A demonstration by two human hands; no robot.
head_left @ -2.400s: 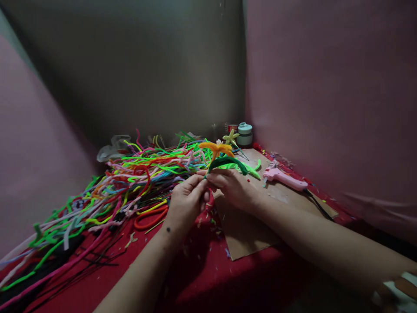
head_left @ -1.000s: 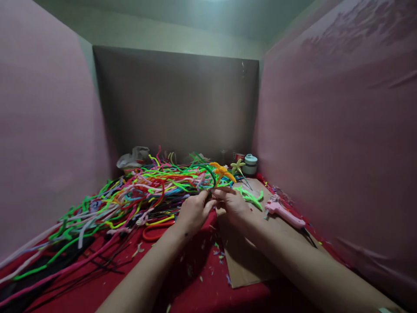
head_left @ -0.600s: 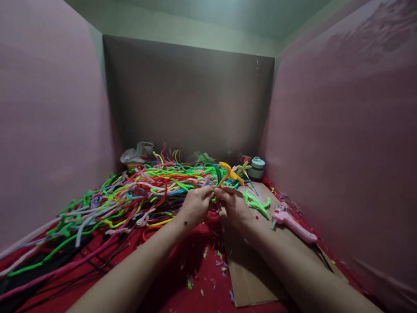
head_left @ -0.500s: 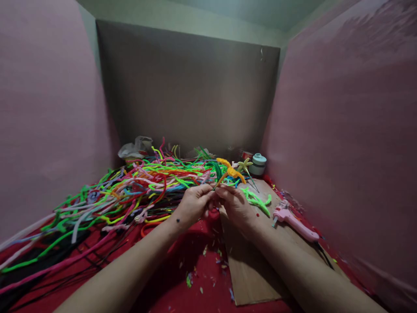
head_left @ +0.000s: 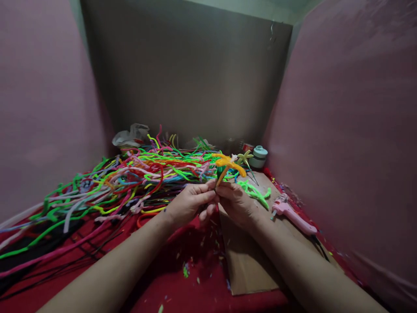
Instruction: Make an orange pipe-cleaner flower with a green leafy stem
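Note:
Between my two hands stands an orange pipe-cleaner flower [head_left: 228, 162] with drooping petals, its lower end pinched in my fingers. My left hand [head_left: 195, 201] grips from the left, thumb and forefinger pressed together at the base. From the other side my right hand [head_left: 236, 202] closes on the same spot, its fingertips partly hidden. Dark green pipe cleaner [head_left: 220, 172] shows just behind the orange stem; whether it is joined to the flower I cannot tell.
Loose coloured pipe cleaners [head_left: 130, 174] heap up at left and centre. A cardboard sheet [head_left: 250, 265] lies at right, with bright green pipe cleaners [head_left: 254, 193], a pale yellow flower [head_left: 245, 157] and a pink glue gun [head_left: 295, 215]. Behind stands a pale blue-green jar [head_left: 259, 156]. Scraps dot the red cloth [head_left: 182, 287].
The orange flower has turned, so its petals now spread more to both sides above my fingers. My view has tilted down slightly. Both hands keep their grip.

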